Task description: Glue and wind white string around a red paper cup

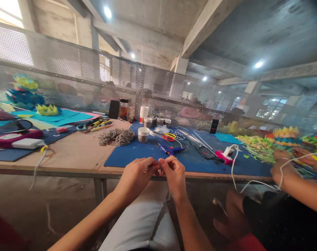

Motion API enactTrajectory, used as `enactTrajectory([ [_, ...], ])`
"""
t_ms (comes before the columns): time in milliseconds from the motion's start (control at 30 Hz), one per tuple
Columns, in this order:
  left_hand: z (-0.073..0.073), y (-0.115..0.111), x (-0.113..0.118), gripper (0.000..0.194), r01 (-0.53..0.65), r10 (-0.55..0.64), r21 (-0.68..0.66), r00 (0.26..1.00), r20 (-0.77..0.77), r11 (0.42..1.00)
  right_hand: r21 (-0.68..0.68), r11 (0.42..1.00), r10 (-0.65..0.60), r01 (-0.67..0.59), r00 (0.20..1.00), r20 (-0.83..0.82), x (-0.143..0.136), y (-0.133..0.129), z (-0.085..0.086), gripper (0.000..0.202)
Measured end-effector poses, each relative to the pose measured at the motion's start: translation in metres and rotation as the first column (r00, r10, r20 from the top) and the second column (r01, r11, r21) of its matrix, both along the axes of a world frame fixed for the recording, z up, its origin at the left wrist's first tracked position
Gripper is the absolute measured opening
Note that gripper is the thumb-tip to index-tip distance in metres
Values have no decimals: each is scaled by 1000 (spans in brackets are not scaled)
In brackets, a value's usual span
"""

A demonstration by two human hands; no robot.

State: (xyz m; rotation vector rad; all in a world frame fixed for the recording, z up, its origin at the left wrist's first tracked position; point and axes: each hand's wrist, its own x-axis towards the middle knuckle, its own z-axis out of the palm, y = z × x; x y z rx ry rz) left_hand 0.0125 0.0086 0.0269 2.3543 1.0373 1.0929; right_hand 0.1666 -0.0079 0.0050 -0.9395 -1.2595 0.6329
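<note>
My left hand (141, 171) and my right hand (173, 172) meet at the table's front edge, above my lap. Both have their fingers pinched together. From the right fingertips a thin pale strand (172, 159) sticks out; what the left fingers hold is too small to name. Just beyond the hands, on the blue mat (137, 156), lies a blue glue gun (170, 149). Scissors with orange and yellow handles (169, 137) are behind it. A paper cup (143, 134) stands to their left, beside a heap of grey cord (116, 137).
Pink power strips (225, 157) with white cables lie right and left. A person's hands (284, 162) are at the right, near green paper scraps (260, 146). More cups, a jar (123, 109), tools and paper crowns (47, 110) stand farther back, before a perforated metal screen.
</note>
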Motion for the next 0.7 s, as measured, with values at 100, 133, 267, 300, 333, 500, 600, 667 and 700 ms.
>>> enactTrajectory([
  [100,0,0,0,8,-81,82,57,996,-21,995,7,1000,-3,3,1000,5,0,0,0,34],
  [133,0,0,0,10,-80,81,61,997,-18,995,6,1000,-4,4,1000,7,0,0,0,34],
  [267,3,-1,-1,23,46,-44,-78,998,37,996,0,1000,4,-4,1000,-5,1,1,-2,34],
  [300,4,-1,-1,26,80,-74,-124,996,52,989,1,1000,7,-7,1000,-8,1,1,-3,34],
  [333,4,-1,-1,26,96,-88,-154,994,62,983,3,1000,9,-9,1000,-9,1,1,-3,34],
  [500,4,-1,0,10,3,1,-88,999,47,996,0,1000,-4,4,1000,6,0,0,0,34],
  [600,2,-1,0,19,71,-61,-119,995,79,990,-5,1000,-2,2,1000,-6,0,0,0,35],
  [667,1,0,-1,22,118,-99,-176,988,116,977,-6,1000,8,-8,1000,-15,1,0,-1,34],
  [700,1,0,-1,23,139,-113,-205,985,132,969,-7,1000,15,-16,1000,-18,1,0,-2,33],
])
